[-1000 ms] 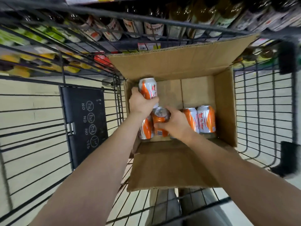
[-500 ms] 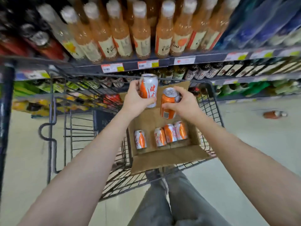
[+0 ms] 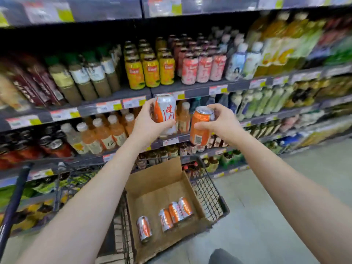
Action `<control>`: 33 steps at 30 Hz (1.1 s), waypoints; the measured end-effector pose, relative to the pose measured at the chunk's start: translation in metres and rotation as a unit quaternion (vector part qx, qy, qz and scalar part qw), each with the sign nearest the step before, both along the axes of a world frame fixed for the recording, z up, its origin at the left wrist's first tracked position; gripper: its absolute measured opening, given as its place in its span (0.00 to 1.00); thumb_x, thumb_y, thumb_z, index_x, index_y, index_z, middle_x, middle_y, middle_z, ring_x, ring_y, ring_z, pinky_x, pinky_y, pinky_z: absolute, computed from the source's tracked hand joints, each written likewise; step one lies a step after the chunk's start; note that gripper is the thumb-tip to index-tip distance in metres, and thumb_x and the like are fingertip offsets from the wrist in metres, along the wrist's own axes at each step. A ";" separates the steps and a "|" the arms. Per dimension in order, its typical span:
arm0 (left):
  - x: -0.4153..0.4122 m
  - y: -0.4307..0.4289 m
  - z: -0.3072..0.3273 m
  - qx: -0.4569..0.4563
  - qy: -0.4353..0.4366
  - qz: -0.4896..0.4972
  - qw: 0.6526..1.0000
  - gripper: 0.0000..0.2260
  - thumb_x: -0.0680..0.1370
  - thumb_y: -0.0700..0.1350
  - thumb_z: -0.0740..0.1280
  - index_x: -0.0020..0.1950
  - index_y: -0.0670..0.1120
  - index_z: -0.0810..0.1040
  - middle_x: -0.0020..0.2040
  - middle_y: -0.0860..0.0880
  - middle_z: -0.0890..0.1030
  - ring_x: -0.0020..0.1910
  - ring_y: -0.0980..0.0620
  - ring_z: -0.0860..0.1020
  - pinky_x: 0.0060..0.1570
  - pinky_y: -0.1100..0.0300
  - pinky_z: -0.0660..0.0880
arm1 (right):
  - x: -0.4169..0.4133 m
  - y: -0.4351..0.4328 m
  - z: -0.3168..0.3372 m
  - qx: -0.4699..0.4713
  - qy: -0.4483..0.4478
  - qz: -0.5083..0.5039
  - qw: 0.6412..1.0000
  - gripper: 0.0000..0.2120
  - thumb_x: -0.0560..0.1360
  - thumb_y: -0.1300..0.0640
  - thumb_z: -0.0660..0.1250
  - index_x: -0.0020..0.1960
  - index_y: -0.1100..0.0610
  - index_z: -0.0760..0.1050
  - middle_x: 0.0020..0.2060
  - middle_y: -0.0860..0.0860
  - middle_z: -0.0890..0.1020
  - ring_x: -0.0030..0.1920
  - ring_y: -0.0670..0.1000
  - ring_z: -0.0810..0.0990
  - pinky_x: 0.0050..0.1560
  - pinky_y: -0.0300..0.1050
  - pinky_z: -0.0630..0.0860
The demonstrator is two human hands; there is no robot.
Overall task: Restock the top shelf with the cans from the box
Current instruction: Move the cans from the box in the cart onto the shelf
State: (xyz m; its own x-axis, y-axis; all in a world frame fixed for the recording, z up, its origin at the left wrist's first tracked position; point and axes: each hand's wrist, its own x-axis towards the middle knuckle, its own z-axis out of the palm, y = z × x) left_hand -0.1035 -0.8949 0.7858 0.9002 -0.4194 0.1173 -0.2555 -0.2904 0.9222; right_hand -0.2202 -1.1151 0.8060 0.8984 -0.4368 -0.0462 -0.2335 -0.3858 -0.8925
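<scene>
Head view: two bare forearms reach forward over a dark wire cart (image 3: pixel 209 189) that stands on a pale grey shop floor (image 3: pixel 285 206). An open cardboard box (image 3: pixel 152 180) sits in the cart. Four cans (image 3: pixel 165 220) lie on their sides on its bottom, one alone at the left and three packed side by side to its right. They are orange and white, and their print is too small to read.

Higher up, the left hand (image 3: pixel 147 122) grips the left can (image 3: pixel 164 109) upright, fingers wrapped round its lower half. This can is white with an orange sweep and red brush-style characters that I cannot make out. The right hand (image 3: pixel 222 121) holds the right can (image 3: pixel 201 126) by its upper part, thumb on the near side and fingers curled round the rim. This can is tilted and mostly orange, with a barcode low on its side. The two cans are near each other but apart.

Beyond them stand several tiers of dark shelving full of bottled drinks. White, red and yellow price tags (image 3: pixel 133 102) line the shelf edges, all too blurred to read. One tier shows three yellow-labelled bottles (image 3: pixel 151 73) in its front row, then three pink-labelled bottles (image 3: pixel 202 68) and two white bottles (image 3: pixel 245 61). Only the edge of the top shelf (image 3: pixel 114 8) is in view, at the upper border.
</scene>
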 end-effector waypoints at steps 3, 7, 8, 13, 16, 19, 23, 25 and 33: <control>-0.016 -0.038 0.038 -0.014 -0.034 -0.036 0.999 0.36 0.72 0.52 0.80 0.75 0.60 0.65 0.67 0.57 0.75 0.63 0.56 0.77 0.55 0.62 0.75 | -0.024 -0.036 0.044 0.016 -0.042 -0.018 0.999 0.34 0.63 0.51 0.85 0.65 0.49 0.75 0.55 0.46 0.84 0.52 0.47 0.85 0.54 0.50 0.83; -0.041 -0.099 0.084 -0.027 -0.077 -0.084 0.993 0.34 0.71 0.54 0.81 0.71 0.62 0.67 0.66 0.58 0.77 0.63 0.59 0.78 0.58 0.59 0.78 | -0.066 -0.091 0.097 0.019 -0.084 -0.032 0.996 0.30 0.67 0.54 0.83 0.65 0.50 0.73 0.55 0.44 0.82 0.52 0.43 0.82 0.53 0.44 0.81; -0.046 -0.117 0.095 -0.035 -0.088 -0.093 0.991 0.35 0.70 0.54 0.81 0.72 0.60 0.68 0.65 0.58 0.78 0.62 0.60 0.79 0.57 0.60 0.79 | -0.076 -0.109 0.108 0.017 -0.097 -0.034 0.995 0.31 0.67 0.55 0.83 0.66 0.51 0.74 0.57 0.46 0.82 0.53 0.44 0.83 0.54 0.44 0.81; -0.086 -0.217 0.146 -0.078 -0.116 -0.108 0.984 0.34 0.71 0.49 0.81 0.74 0.55 0.70 0.63 0.57 0.80 0.58 0.62 0.81 0.51 0.66 0.80 | -0.124 -0.197 0.155 -0.003 -0.134 -0.037 0.990 0.36 0.70 0.55 0.81 0.74 0.50 0.69 0.60 0.47 0.80 0.56 0.46 0.82 0.52 0.45 0.81; -0.114 -0.276 0.167 -0.096 -0.120 -0.109 0.982 0.32 0.73 0.49 0.80 0.73 0.53 0.71 0.63 0.56 0.80 0.59 0.60 0.81 0.54 0.59 0.82 | -0.152 -0.252 0.179 -0.027 -0.146 -0.034 0.988 0.36 0.69 0.53 0.81 0.72 0.51 0.69 0.58 0.46 0.81 0.51 0.40 0.82 0.44 0.36 0.79; -0.139 -0.328 0.184 -0.110 -0.139 -0.100 0.979 0.30 0.73 0.51 0.80 0.73 0.54 0.72 0.62 0.56 0.81 0.58 0.61 0.81 0.55 0.59 0.82 | -0.174 -0.302 0.201 -0.036 -0.155 -0.025 0.987 0.31 0.69 0.52 0.82 0.66 0.50 0.71 0.53 0.45 0.83 0.48 0.41 0.84 0.45 0.40 0.83; -0.161 -0.385 0.205 -0.112 -0.149 -0.089 0.978 0.30 0.72 0.53 0.80 0.71 0.55 0.74 0.60 0.56 0.83 0.57 0.59 0.82 0.53 0.56 0.82 | -0.195 -0.361 0.222 -0.057 -0.171 -0.020 0.983 0.34 0.66 0.49 0.83 0.68 0.50 0.72 0.57 0.49 0.83 0.51 0.46 0.85 0.52 0.48 0.84; -0.170 -0.410 0.218 -0.116 -0.151 -0.089 0.978 0.29 0.72 0.53 0.80 0.70 0.55 0.74 0.59 0.55 0.84 0.56 0.58 0.83 0.53 0.54 0.83 | -0.203 -0.387 0.231 -0.047 -0.185 -0.025 0.981 0.35 0.67 0.51 0.83 0.69 0.52 0.72 0.55 0.48 0.83 0.49 0.45 0.85 0.49 0.45 0.83; -0.169 -0.493 0.263 -0.107 -0.188 -0.094 0.972 0.30 0.73 0.52 0.80 0.71 0.54 0.71 0.60 0.58 0.81 0.58 0.61 0.80 0.47 0.67 0.80 | -0.194 -0.480 0.261 -0.025 -0.224 -0.027 0.974 0.36 0.69 0.52 0.81 0.73 0.50 0.70 0.58 0.49 0.82 0.53 0.49 0.84 0.51 0.48 0.84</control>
State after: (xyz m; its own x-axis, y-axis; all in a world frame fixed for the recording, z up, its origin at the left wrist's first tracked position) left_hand -0.2723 -1.3874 1.0492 0.6870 -0.5023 0.5251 -0.6156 -0.0183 0.7879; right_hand -0.4138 -1.5949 1.0672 0.7993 -0.4757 0.3671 0.1539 -0.4285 -0.8903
